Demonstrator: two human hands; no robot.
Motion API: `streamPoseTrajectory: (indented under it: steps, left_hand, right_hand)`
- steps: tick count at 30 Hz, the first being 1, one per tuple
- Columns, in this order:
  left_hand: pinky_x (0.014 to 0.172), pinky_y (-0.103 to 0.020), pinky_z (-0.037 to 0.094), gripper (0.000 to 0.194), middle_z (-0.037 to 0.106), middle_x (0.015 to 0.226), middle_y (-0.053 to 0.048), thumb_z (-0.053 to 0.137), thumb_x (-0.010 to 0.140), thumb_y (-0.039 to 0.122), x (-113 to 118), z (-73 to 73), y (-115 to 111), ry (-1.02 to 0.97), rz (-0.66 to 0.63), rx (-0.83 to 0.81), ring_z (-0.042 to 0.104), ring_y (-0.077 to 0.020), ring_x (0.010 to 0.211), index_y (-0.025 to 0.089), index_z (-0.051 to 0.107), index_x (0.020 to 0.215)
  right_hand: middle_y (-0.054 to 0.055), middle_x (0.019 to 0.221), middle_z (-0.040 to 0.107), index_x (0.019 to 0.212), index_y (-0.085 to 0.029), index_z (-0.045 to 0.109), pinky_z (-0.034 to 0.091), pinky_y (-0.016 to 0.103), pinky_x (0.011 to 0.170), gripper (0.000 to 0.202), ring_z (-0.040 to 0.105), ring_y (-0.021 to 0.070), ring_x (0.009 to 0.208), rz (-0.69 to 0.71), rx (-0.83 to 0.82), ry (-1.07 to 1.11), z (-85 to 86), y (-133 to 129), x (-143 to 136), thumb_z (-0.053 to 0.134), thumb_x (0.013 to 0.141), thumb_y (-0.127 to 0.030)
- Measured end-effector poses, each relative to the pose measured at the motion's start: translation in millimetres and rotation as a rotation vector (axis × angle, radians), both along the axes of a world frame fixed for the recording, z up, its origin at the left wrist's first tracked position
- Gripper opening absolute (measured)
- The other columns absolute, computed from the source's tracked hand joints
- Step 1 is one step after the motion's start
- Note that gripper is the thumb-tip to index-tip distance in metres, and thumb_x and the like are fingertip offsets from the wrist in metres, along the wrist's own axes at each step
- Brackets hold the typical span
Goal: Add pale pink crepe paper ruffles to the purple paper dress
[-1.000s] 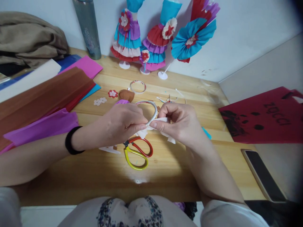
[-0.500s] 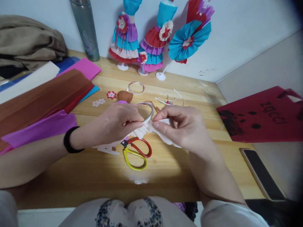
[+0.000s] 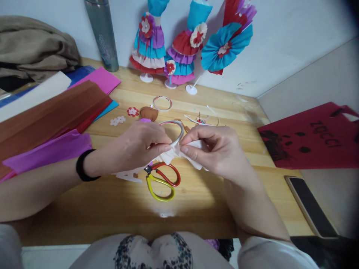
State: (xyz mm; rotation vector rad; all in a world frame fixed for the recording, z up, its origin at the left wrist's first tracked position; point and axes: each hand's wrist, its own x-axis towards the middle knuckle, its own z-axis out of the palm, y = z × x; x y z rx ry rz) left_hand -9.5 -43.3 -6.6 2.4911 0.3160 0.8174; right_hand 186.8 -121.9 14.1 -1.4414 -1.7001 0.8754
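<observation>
My left hand (image 3: 140, 144) pinches a gathered white paper strip (image 3: 165, 157) against the lower edge of a tape ring (image 3: 181, 130). Close to its right, my right hand (image 3: 214, 149) pinches the same strip between thumb and forefinger. The strip's right part runs under my right fingers, partly hidden. Below the hands, scissors (image 3: 161, 181) with one red and one yellow handle lie on the table, their blades hidden under the paper. A brown rounded piece (image 3: 149, 113) sits behind my left hand.
Folded coloured paper (image 3: 56, 112) covers the left side. Paper dresses on stands (image 3: 151, 48), a blue paper fan (image 3: 226, 46) and a bottle (image 3: 103, 37) line the back. A second ring (image 3: 162, 103) lies behind the hands. A red bag (image 3: 311, 138) and phone (image 3: 310, 205) are right.
The pinched strip and the tape ring have shifted very slightly to the right, and the strip's right end reaches less far beneath my right hand. Both hands keep their pinch.
</observation>
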Motion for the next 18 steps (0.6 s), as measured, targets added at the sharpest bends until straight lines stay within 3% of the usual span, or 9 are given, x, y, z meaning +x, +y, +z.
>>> streamPoseTrajectory:
  steps: [18]
  left_hand:
    - [0.058,-0.027,0.031,0.035,0.045,0.057,0.002,0.054,0.092,0.014,0.8,2.2,-1.5,0.047,-0.014,-0.054,0.042,-0.0099,0.059,0.014,0.054,0.057]
  right_hand:
    - [-0.002,0.06,0.054,0.067,-0.021,0.06,0.032,0.027,0.048,0.022,0.044,0.011,0.052,-0.054,0.039,-0.044,-0.8,2.6,-0.1,0.073,0.078,-0.035]
